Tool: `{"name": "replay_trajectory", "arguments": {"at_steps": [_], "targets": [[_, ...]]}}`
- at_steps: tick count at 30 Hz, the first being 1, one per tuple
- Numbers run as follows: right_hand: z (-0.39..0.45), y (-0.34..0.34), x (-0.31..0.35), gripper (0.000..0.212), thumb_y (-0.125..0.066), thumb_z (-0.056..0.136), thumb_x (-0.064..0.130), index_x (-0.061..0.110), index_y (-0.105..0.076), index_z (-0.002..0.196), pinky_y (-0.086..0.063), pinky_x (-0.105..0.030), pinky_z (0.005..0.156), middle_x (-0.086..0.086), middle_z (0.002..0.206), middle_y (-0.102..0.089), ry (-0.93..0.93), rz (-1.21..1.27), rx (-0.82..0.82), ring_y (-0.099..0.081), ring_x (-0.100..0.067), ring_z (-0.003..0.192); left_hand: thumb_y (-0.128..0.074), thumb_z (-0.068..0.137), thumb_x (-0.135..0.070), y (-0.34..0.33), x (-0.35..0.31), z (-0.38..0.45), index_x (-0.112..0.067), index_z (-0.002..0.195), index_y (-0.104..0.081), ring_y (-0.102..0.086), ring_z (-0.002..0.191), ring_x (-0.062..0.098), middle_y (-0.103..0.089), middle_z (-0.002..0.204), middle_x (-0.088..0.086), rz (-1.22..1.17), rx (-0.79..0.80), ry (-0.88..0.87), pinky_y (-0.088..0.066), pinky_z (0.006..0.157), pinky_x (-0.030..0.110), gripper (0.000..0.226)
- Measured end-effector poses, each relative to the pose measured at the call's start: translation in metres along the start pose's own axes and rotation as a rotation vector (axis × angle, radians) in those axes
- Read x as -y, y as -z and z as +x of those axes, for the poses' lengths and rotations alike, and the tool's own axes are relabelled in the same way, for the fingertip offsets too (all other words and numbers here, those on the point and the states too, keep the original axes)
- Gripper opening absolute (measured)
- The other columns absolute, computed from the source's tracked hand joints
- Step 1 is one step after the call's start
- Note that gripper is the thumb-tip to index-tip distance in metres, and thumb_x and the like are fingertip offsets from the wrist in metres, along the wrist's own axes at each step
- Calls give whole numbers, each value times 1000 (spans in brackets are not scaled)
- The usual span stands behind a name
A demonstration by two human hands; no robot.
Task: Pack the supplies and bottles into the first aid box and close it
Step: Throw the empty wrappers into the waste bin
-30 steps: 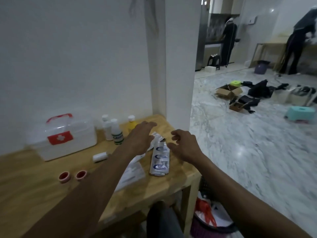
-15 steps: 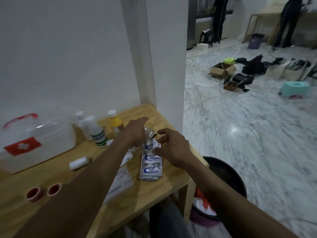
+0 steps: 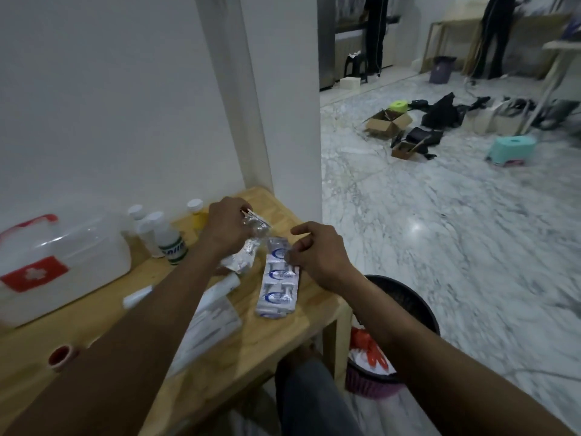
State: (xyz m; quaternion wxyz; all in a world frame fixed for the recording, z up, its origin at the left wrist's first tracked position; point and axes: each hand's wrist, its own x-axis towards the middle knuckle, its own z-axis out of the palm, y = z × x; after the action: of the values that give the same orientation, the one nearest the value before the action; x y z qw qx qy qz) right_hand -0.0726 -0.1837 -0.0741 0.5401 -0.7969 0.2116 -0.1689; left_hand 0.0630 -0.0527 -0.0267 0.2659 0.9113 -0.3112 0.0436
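Left hand point(image 3: 228, 229) of mine closed around a clear crinkled packet point(image 3: 248, 247) lifted off the table point(image 3: 276, 335), right hand point(image 3: 317, 251) pinching the blue-printed strip point(image 3: 278, 278) at its top edge, strip lying flat, box point(image 3: 59, 262) shut, far left.

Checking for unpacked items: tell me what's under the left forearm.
Under the left forearm, flat white packets and a small white roll peek out; their covered parts, and anything else beneath, stay hidden.

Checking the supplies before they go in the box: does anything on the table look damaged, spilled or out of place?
No spill or damage shows. The left hand holds a crumpled clear packet; the right hand pinches the blister strip. The first aid box is shut, nothing packed yet.
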Motion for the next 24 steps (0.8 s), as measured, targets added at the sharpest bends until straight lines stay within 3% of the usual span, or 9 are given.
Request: {"name": "replay_trajectory", "arguments": {"at_steps": [3,8,11,14,18,24], "targets": [[1,4,2,43,-82,70,3,11,-66,109,-58,-35,62,0,72,-73,-16,50,-31,-67,-11,62,-80,71,-5,10,-1,-4,-2,96,-74,-65,79,24,-73,88,16,-46,-44,15,-42,70,25,25],[3,5,7,39,-82,71,4,15,-66,105,-61,-40,66,-2,76,-72,14,79,-90,-69,-15,68,-68,82,-6,22,0,-10,-1,89,-73,-65,85,26,-72,90,16,-63,-127,-17,-43,74,25,10],[6,7,8,37,-82,71,5,19,-67,102,-61,-49,69,1,75,-70,14,113,-137,-71,-21,73,-67,86,-18,29,-1,-14,-3,81,-68,-64,85,32,-71,85,14,-85,-183,-64,-47,82,35,16],[8,14,13,37,-81,73,7,20,-67,104,-60,-51,67,1,74,-69,26,162,-184,-71,-24,74,-69,84,-19,33,-5,-15,-5,82,-68,-65,80,32,-72,82,11,-102,-244,-120,-50,79,38,14],[7,39,21,29,-81,75,11,23,-69,99,-59,-45,67,3,74,-66,38,205,-282,-66,-18,66,-72,80,-19,31,-25,-13,-6,77,-66,-65,73,32,-69,73,9,-151,-280,-160,-51,76,42,14],[4,110,4,8,-75,84,23,18,-73,90,-52,-26,63,5,78,-71,15,165,-508,-65,-8,69,-73,81,-20,-6,-84,-5,-7,84,-72,-68,74,26,-73,78,9,-288,-240,-179,-52,76,36,13]]}}
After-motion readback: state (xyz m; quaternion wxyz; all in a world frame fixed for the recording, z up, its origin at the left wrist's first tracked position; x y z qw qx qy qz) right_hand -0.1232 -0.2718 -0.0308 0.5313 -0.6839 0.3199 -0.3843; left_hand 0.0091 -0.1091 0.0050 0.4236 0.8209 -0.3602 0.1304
